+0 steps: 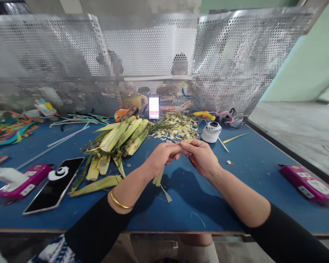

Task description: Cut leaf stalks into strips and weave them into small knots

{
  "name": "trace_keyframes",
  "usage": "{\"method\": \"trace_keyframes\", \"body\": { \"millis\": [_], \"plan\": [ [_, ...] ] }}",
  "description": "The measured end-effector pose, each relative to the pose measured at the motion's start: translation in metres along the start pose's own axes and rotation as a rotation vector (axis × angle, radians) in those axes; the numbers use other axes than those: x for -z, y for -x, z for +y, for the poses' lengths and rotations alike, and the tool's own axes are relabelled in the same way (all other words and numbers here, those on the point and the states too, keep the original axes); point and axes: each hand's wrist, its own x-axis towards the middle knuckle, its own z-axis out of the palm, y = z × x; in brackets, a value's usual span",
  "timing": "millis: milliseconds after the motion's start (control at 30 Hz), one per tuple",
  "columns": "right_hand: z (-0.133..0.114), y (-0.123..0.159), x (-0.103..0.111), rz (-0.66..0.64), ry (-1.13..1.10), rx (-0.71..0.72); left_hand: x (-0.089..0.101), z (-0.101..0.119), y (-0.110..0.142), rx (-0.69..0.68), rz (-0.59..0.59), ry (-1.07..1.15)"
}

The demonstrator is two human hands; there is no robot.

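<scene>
Black sleeves [94,228], two, mine, crossing the near edge of the tabletop [178,217]. Left hand [164,155] and right hand [201,155], close together, both pinching husk strips [159,177], loose ends trailing below the left. Room between my forearms [233,191]: one thin fibre [199,218]. Husk pile [120,138] leftward; white spool [210,134] just past the right; perforated screen [153,47] along the far side.

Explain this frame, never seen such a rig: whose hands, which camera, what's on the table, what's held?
No machine: these are a person's bare left hand and right hand. The single picture comes from a camera on that person's head, looking forward and down.

On the blue table lie what look like corn husks, shreds, a white spool, a phone and other items. Both hands pinch pale strips, whose ends hang below the left hand.
</scene>
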Motion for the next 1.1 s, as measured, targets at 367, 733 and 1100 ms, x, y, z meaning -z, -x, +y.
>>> {"method": "trace_keyframes", "body": {
  "millis": [367, 733, 1100],
  "plan": [
    [0.003, 0.000, 0.000, 0.130, -0.027, 0.023, 0.004, -0.006, -0.002, -0.150, 0.100, -0.260],
    [-0.024, -0.021, 0.038, 0.086, 0.604, 0.056, 0.013, -0.002, -0.008, 0.015, 0.226, 0.202],
    [-0.018, -0.025, 0.054, -0.224, 1.919, -0.206, 0.034, 0.011, -0.016, 0.130, 0.475, 0.687]
  ]
}}
